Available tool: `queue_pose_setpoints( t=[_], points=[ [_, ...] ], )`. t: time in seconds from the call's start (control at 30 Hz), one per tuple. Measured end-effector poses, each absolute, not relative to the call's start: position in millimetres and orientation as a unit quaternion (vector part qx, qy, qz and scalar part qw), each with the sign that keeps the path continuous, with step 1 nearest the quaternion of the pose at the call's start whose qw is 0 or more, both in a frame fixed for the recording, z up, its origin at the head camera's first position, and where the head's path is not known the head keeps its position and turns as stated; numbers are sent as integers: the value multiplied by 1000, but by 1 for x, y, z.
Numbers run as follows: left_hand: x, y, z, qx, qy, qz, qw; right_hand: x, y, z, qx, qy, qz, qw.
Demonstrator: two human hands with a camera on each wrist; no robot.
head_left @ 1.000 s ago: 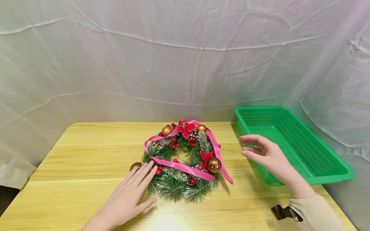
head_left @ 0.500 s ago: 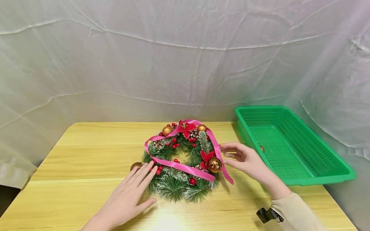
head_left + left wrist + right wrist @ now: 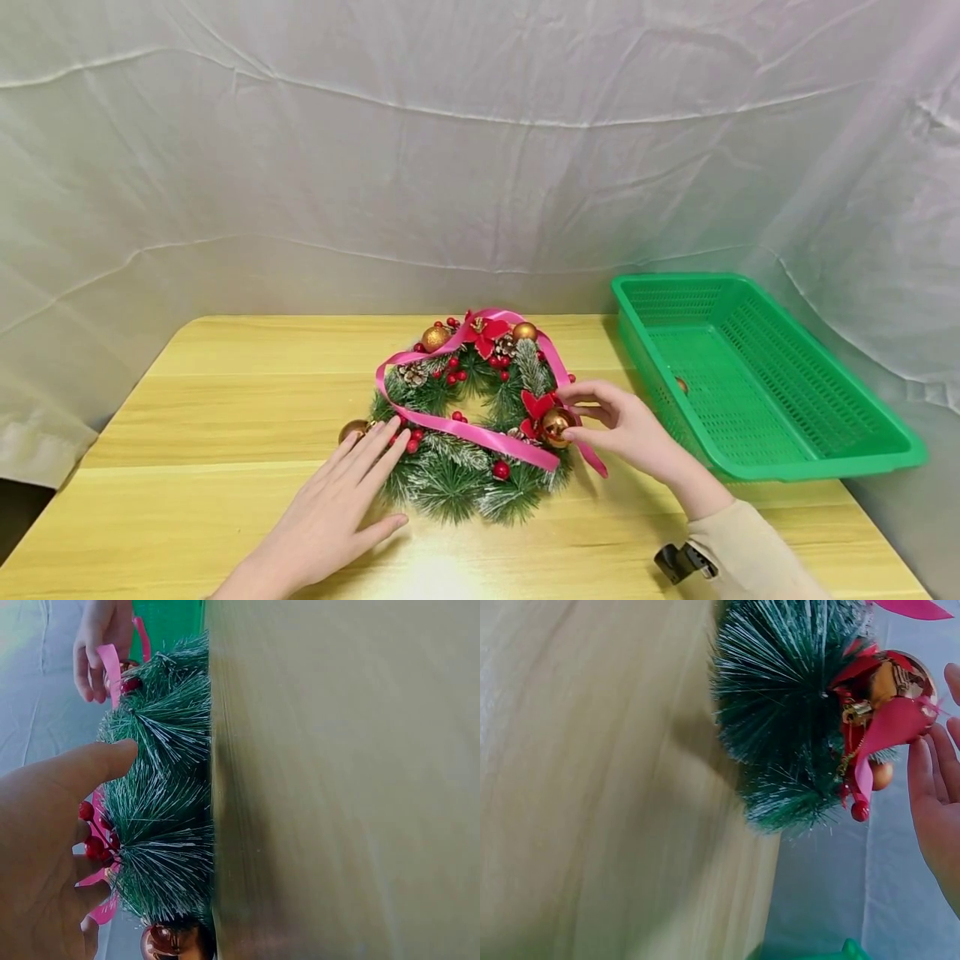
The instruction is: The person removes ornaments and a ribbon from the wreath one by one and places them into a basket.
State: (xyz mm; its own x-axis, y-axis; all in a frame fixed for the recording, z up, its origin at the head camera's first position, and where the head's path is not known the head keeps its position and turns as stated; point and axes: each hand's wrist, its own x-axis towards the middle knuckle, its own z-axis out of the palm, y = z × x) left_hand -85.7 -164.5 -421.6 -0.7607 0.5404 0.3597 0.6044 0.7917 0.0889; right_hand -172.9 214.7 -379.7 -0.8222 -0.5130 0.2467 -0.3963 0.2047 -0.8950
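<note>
A green wreath (image 3: 450, 492) with red berries, red flowers, pine cones and gold balls lies on the table. A pink ribbon (image 3: 480, 435) loops over it. My left hand (image 3: 330, 508) reaches over the wreath's left front side with straight fingers, fingertips at a berry cluster (image 3: 411, 442). At the wreath's right side, my right hand (image 3: 626, 429) has thumb and fingers spread around a shiny gold ball (image 3: 556, 425). In the right wrist view, fingertips (image 3: 921, 754) are right at the ball (image 3: 911, 671) and the ribbon (image 3: 889, 727) that crosses it.
A green perforated basket (image 3: 817, 477) stands at the table's right side, with a small orange-red round thing (image 3: 681, 385) near its left wall. A pale cloth (image 3: 480, 167) hangs behind the wooden table (image 3: 225, 417).
My right hand has moved left from beside the basket to the gold ball on the wreath. The left hand, wreath and ribbon look much the same.
</note>
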Motion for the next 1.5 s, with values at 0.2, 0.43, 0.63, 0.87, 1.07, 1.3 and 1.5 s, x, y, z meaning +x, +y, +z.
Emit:
queue_pose_setpoints(
  t=[0.2, 0.43, 0.63, 0.87, 1.07, 1.3, 1.5],
  points=[
    [-86, -165, -421, -309, -932, -102, 161, -174, 213, -385, -296, 786, -541, 46],
    [-87, -165, -421, -309, -932, -101, 161, -174, 213, -388, -293, 800, -521, 52],
    [-87, -165, -422, -309, -932, -101, 161, -171, 212, -387, -291, 822, -488, 49],
    [-87, -165, -422, -309, -932, -99, 163, -170, 211, -389, -301, 848, -435, 28],
    [-86, -165, -422, -308, -932, -102, 162, -170, 211, -392, -296, 853, -429, 29],
    [-86, -166, -423, -308, -932, -102, 163, -170, 211, -394, -304, 850, -429, 35],
    [-86, -166, -423, -305, -933, -101, 160, -169, 210, -393, -301, 848, -434, 40]
  ],
)
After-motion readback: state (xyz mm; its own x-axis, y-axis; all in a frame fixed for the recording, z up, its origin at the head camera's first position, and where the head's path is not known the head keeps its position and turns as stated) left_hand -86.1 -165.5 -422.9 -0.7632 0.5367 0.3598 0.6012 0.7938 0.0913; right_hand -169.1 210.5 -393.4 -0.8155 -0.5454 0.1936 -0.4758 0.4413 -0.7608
